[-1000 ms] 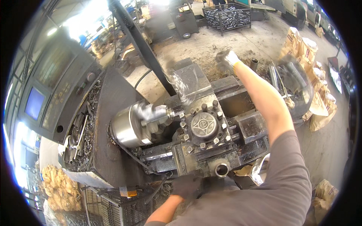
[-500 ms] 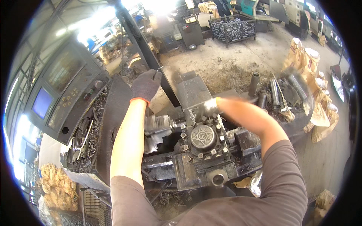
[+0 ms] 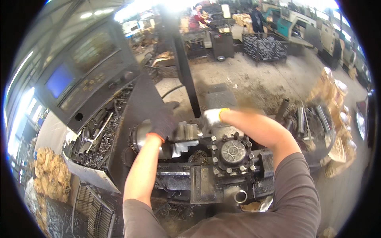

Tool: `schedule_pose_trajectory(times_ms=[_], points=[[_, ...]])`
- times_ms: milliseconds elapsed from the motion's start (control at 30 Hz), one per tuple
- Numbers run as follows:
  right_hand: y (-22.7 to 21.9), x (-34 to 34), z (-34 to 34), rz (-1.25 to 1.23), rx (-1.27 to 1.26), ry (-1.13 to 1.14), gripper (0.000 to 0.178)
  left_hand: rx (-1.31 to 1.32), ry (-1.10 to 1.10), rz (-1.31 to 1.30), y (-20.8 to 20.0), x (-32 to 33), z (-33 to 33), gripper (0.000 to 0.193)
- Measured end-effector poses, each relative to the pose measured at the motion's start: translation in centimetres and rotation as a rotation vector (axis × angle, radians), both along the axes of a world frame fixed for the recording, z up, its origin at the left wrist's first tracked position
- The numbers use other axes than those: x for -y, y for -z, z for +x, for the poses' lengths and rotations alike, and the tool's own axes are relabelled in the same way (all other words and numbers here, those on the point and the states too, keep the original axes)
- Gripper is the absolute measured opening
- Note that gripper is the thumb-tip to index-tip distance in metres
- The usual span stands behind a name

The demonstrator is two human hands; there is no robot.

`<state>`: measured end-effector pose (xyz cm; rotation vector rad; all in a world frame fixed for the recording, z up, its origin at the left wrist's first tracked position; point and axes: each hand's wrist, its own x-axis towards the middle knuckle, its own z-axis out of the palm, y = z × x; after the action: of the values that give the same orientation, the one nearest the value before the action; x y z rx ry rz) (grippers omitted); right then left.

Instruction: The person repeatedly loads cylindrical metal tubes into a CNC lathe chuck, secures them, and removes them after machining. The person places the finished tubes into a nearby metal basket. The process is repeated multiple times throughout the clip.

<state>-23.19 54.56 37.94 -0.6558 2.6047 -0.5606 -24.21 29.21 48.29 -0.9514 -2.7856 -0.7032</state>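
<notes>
My left hand (image 3: 162,123), in a dark glove with an orange cuff, is over the lathe chuck (image 3: 141,137), close to its stepped jaws (image 3: 183,147). Motion smears its fingers, so their grip does not show. A white glove with a yellow cuff covers my right hand (image 3: 213,116), which is between the jaws and the tool post (image 3: 233,152), at the tool post's far side. Its fingers point down and are dark and blurred; whether they hold anything is hidden. The round-capped tool post, ringed with several bolts, sits on the carriage (image 3: 201,184).
A control panel (image 3: 63,81) with a lit screen stands left, above a chip-filled tray (image 3: 104,152). Metal tubes (image 3: 301,121) lie at right beside paper sacks (image 3: 337,119). A dark post (image 3: 186,79) rises behind the lathe. Farther back are a parts cage (image 3: 265,47) and other people.
My left hand has come down from beside the dark post to the chuck. My right hand has shifted slightly left, off the tool post's top. The whole view has swung left.
</notes>
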Motion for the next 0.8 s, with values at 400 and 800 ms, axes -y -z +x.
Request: schedule_pose_trajectory(times_ms=[400,800], points=[[5.0,1.6,0.1,-0.036,-0.085,0.051,0.077,-0.633,0.272,-0.177,13.9,-1.7,4.2,0.080],[0.2,-2.3,0.8,0.342,0.621,0.228,0.038,-0.570,0.243,-0.132,14.8,-2.5,3.4,0.070]])
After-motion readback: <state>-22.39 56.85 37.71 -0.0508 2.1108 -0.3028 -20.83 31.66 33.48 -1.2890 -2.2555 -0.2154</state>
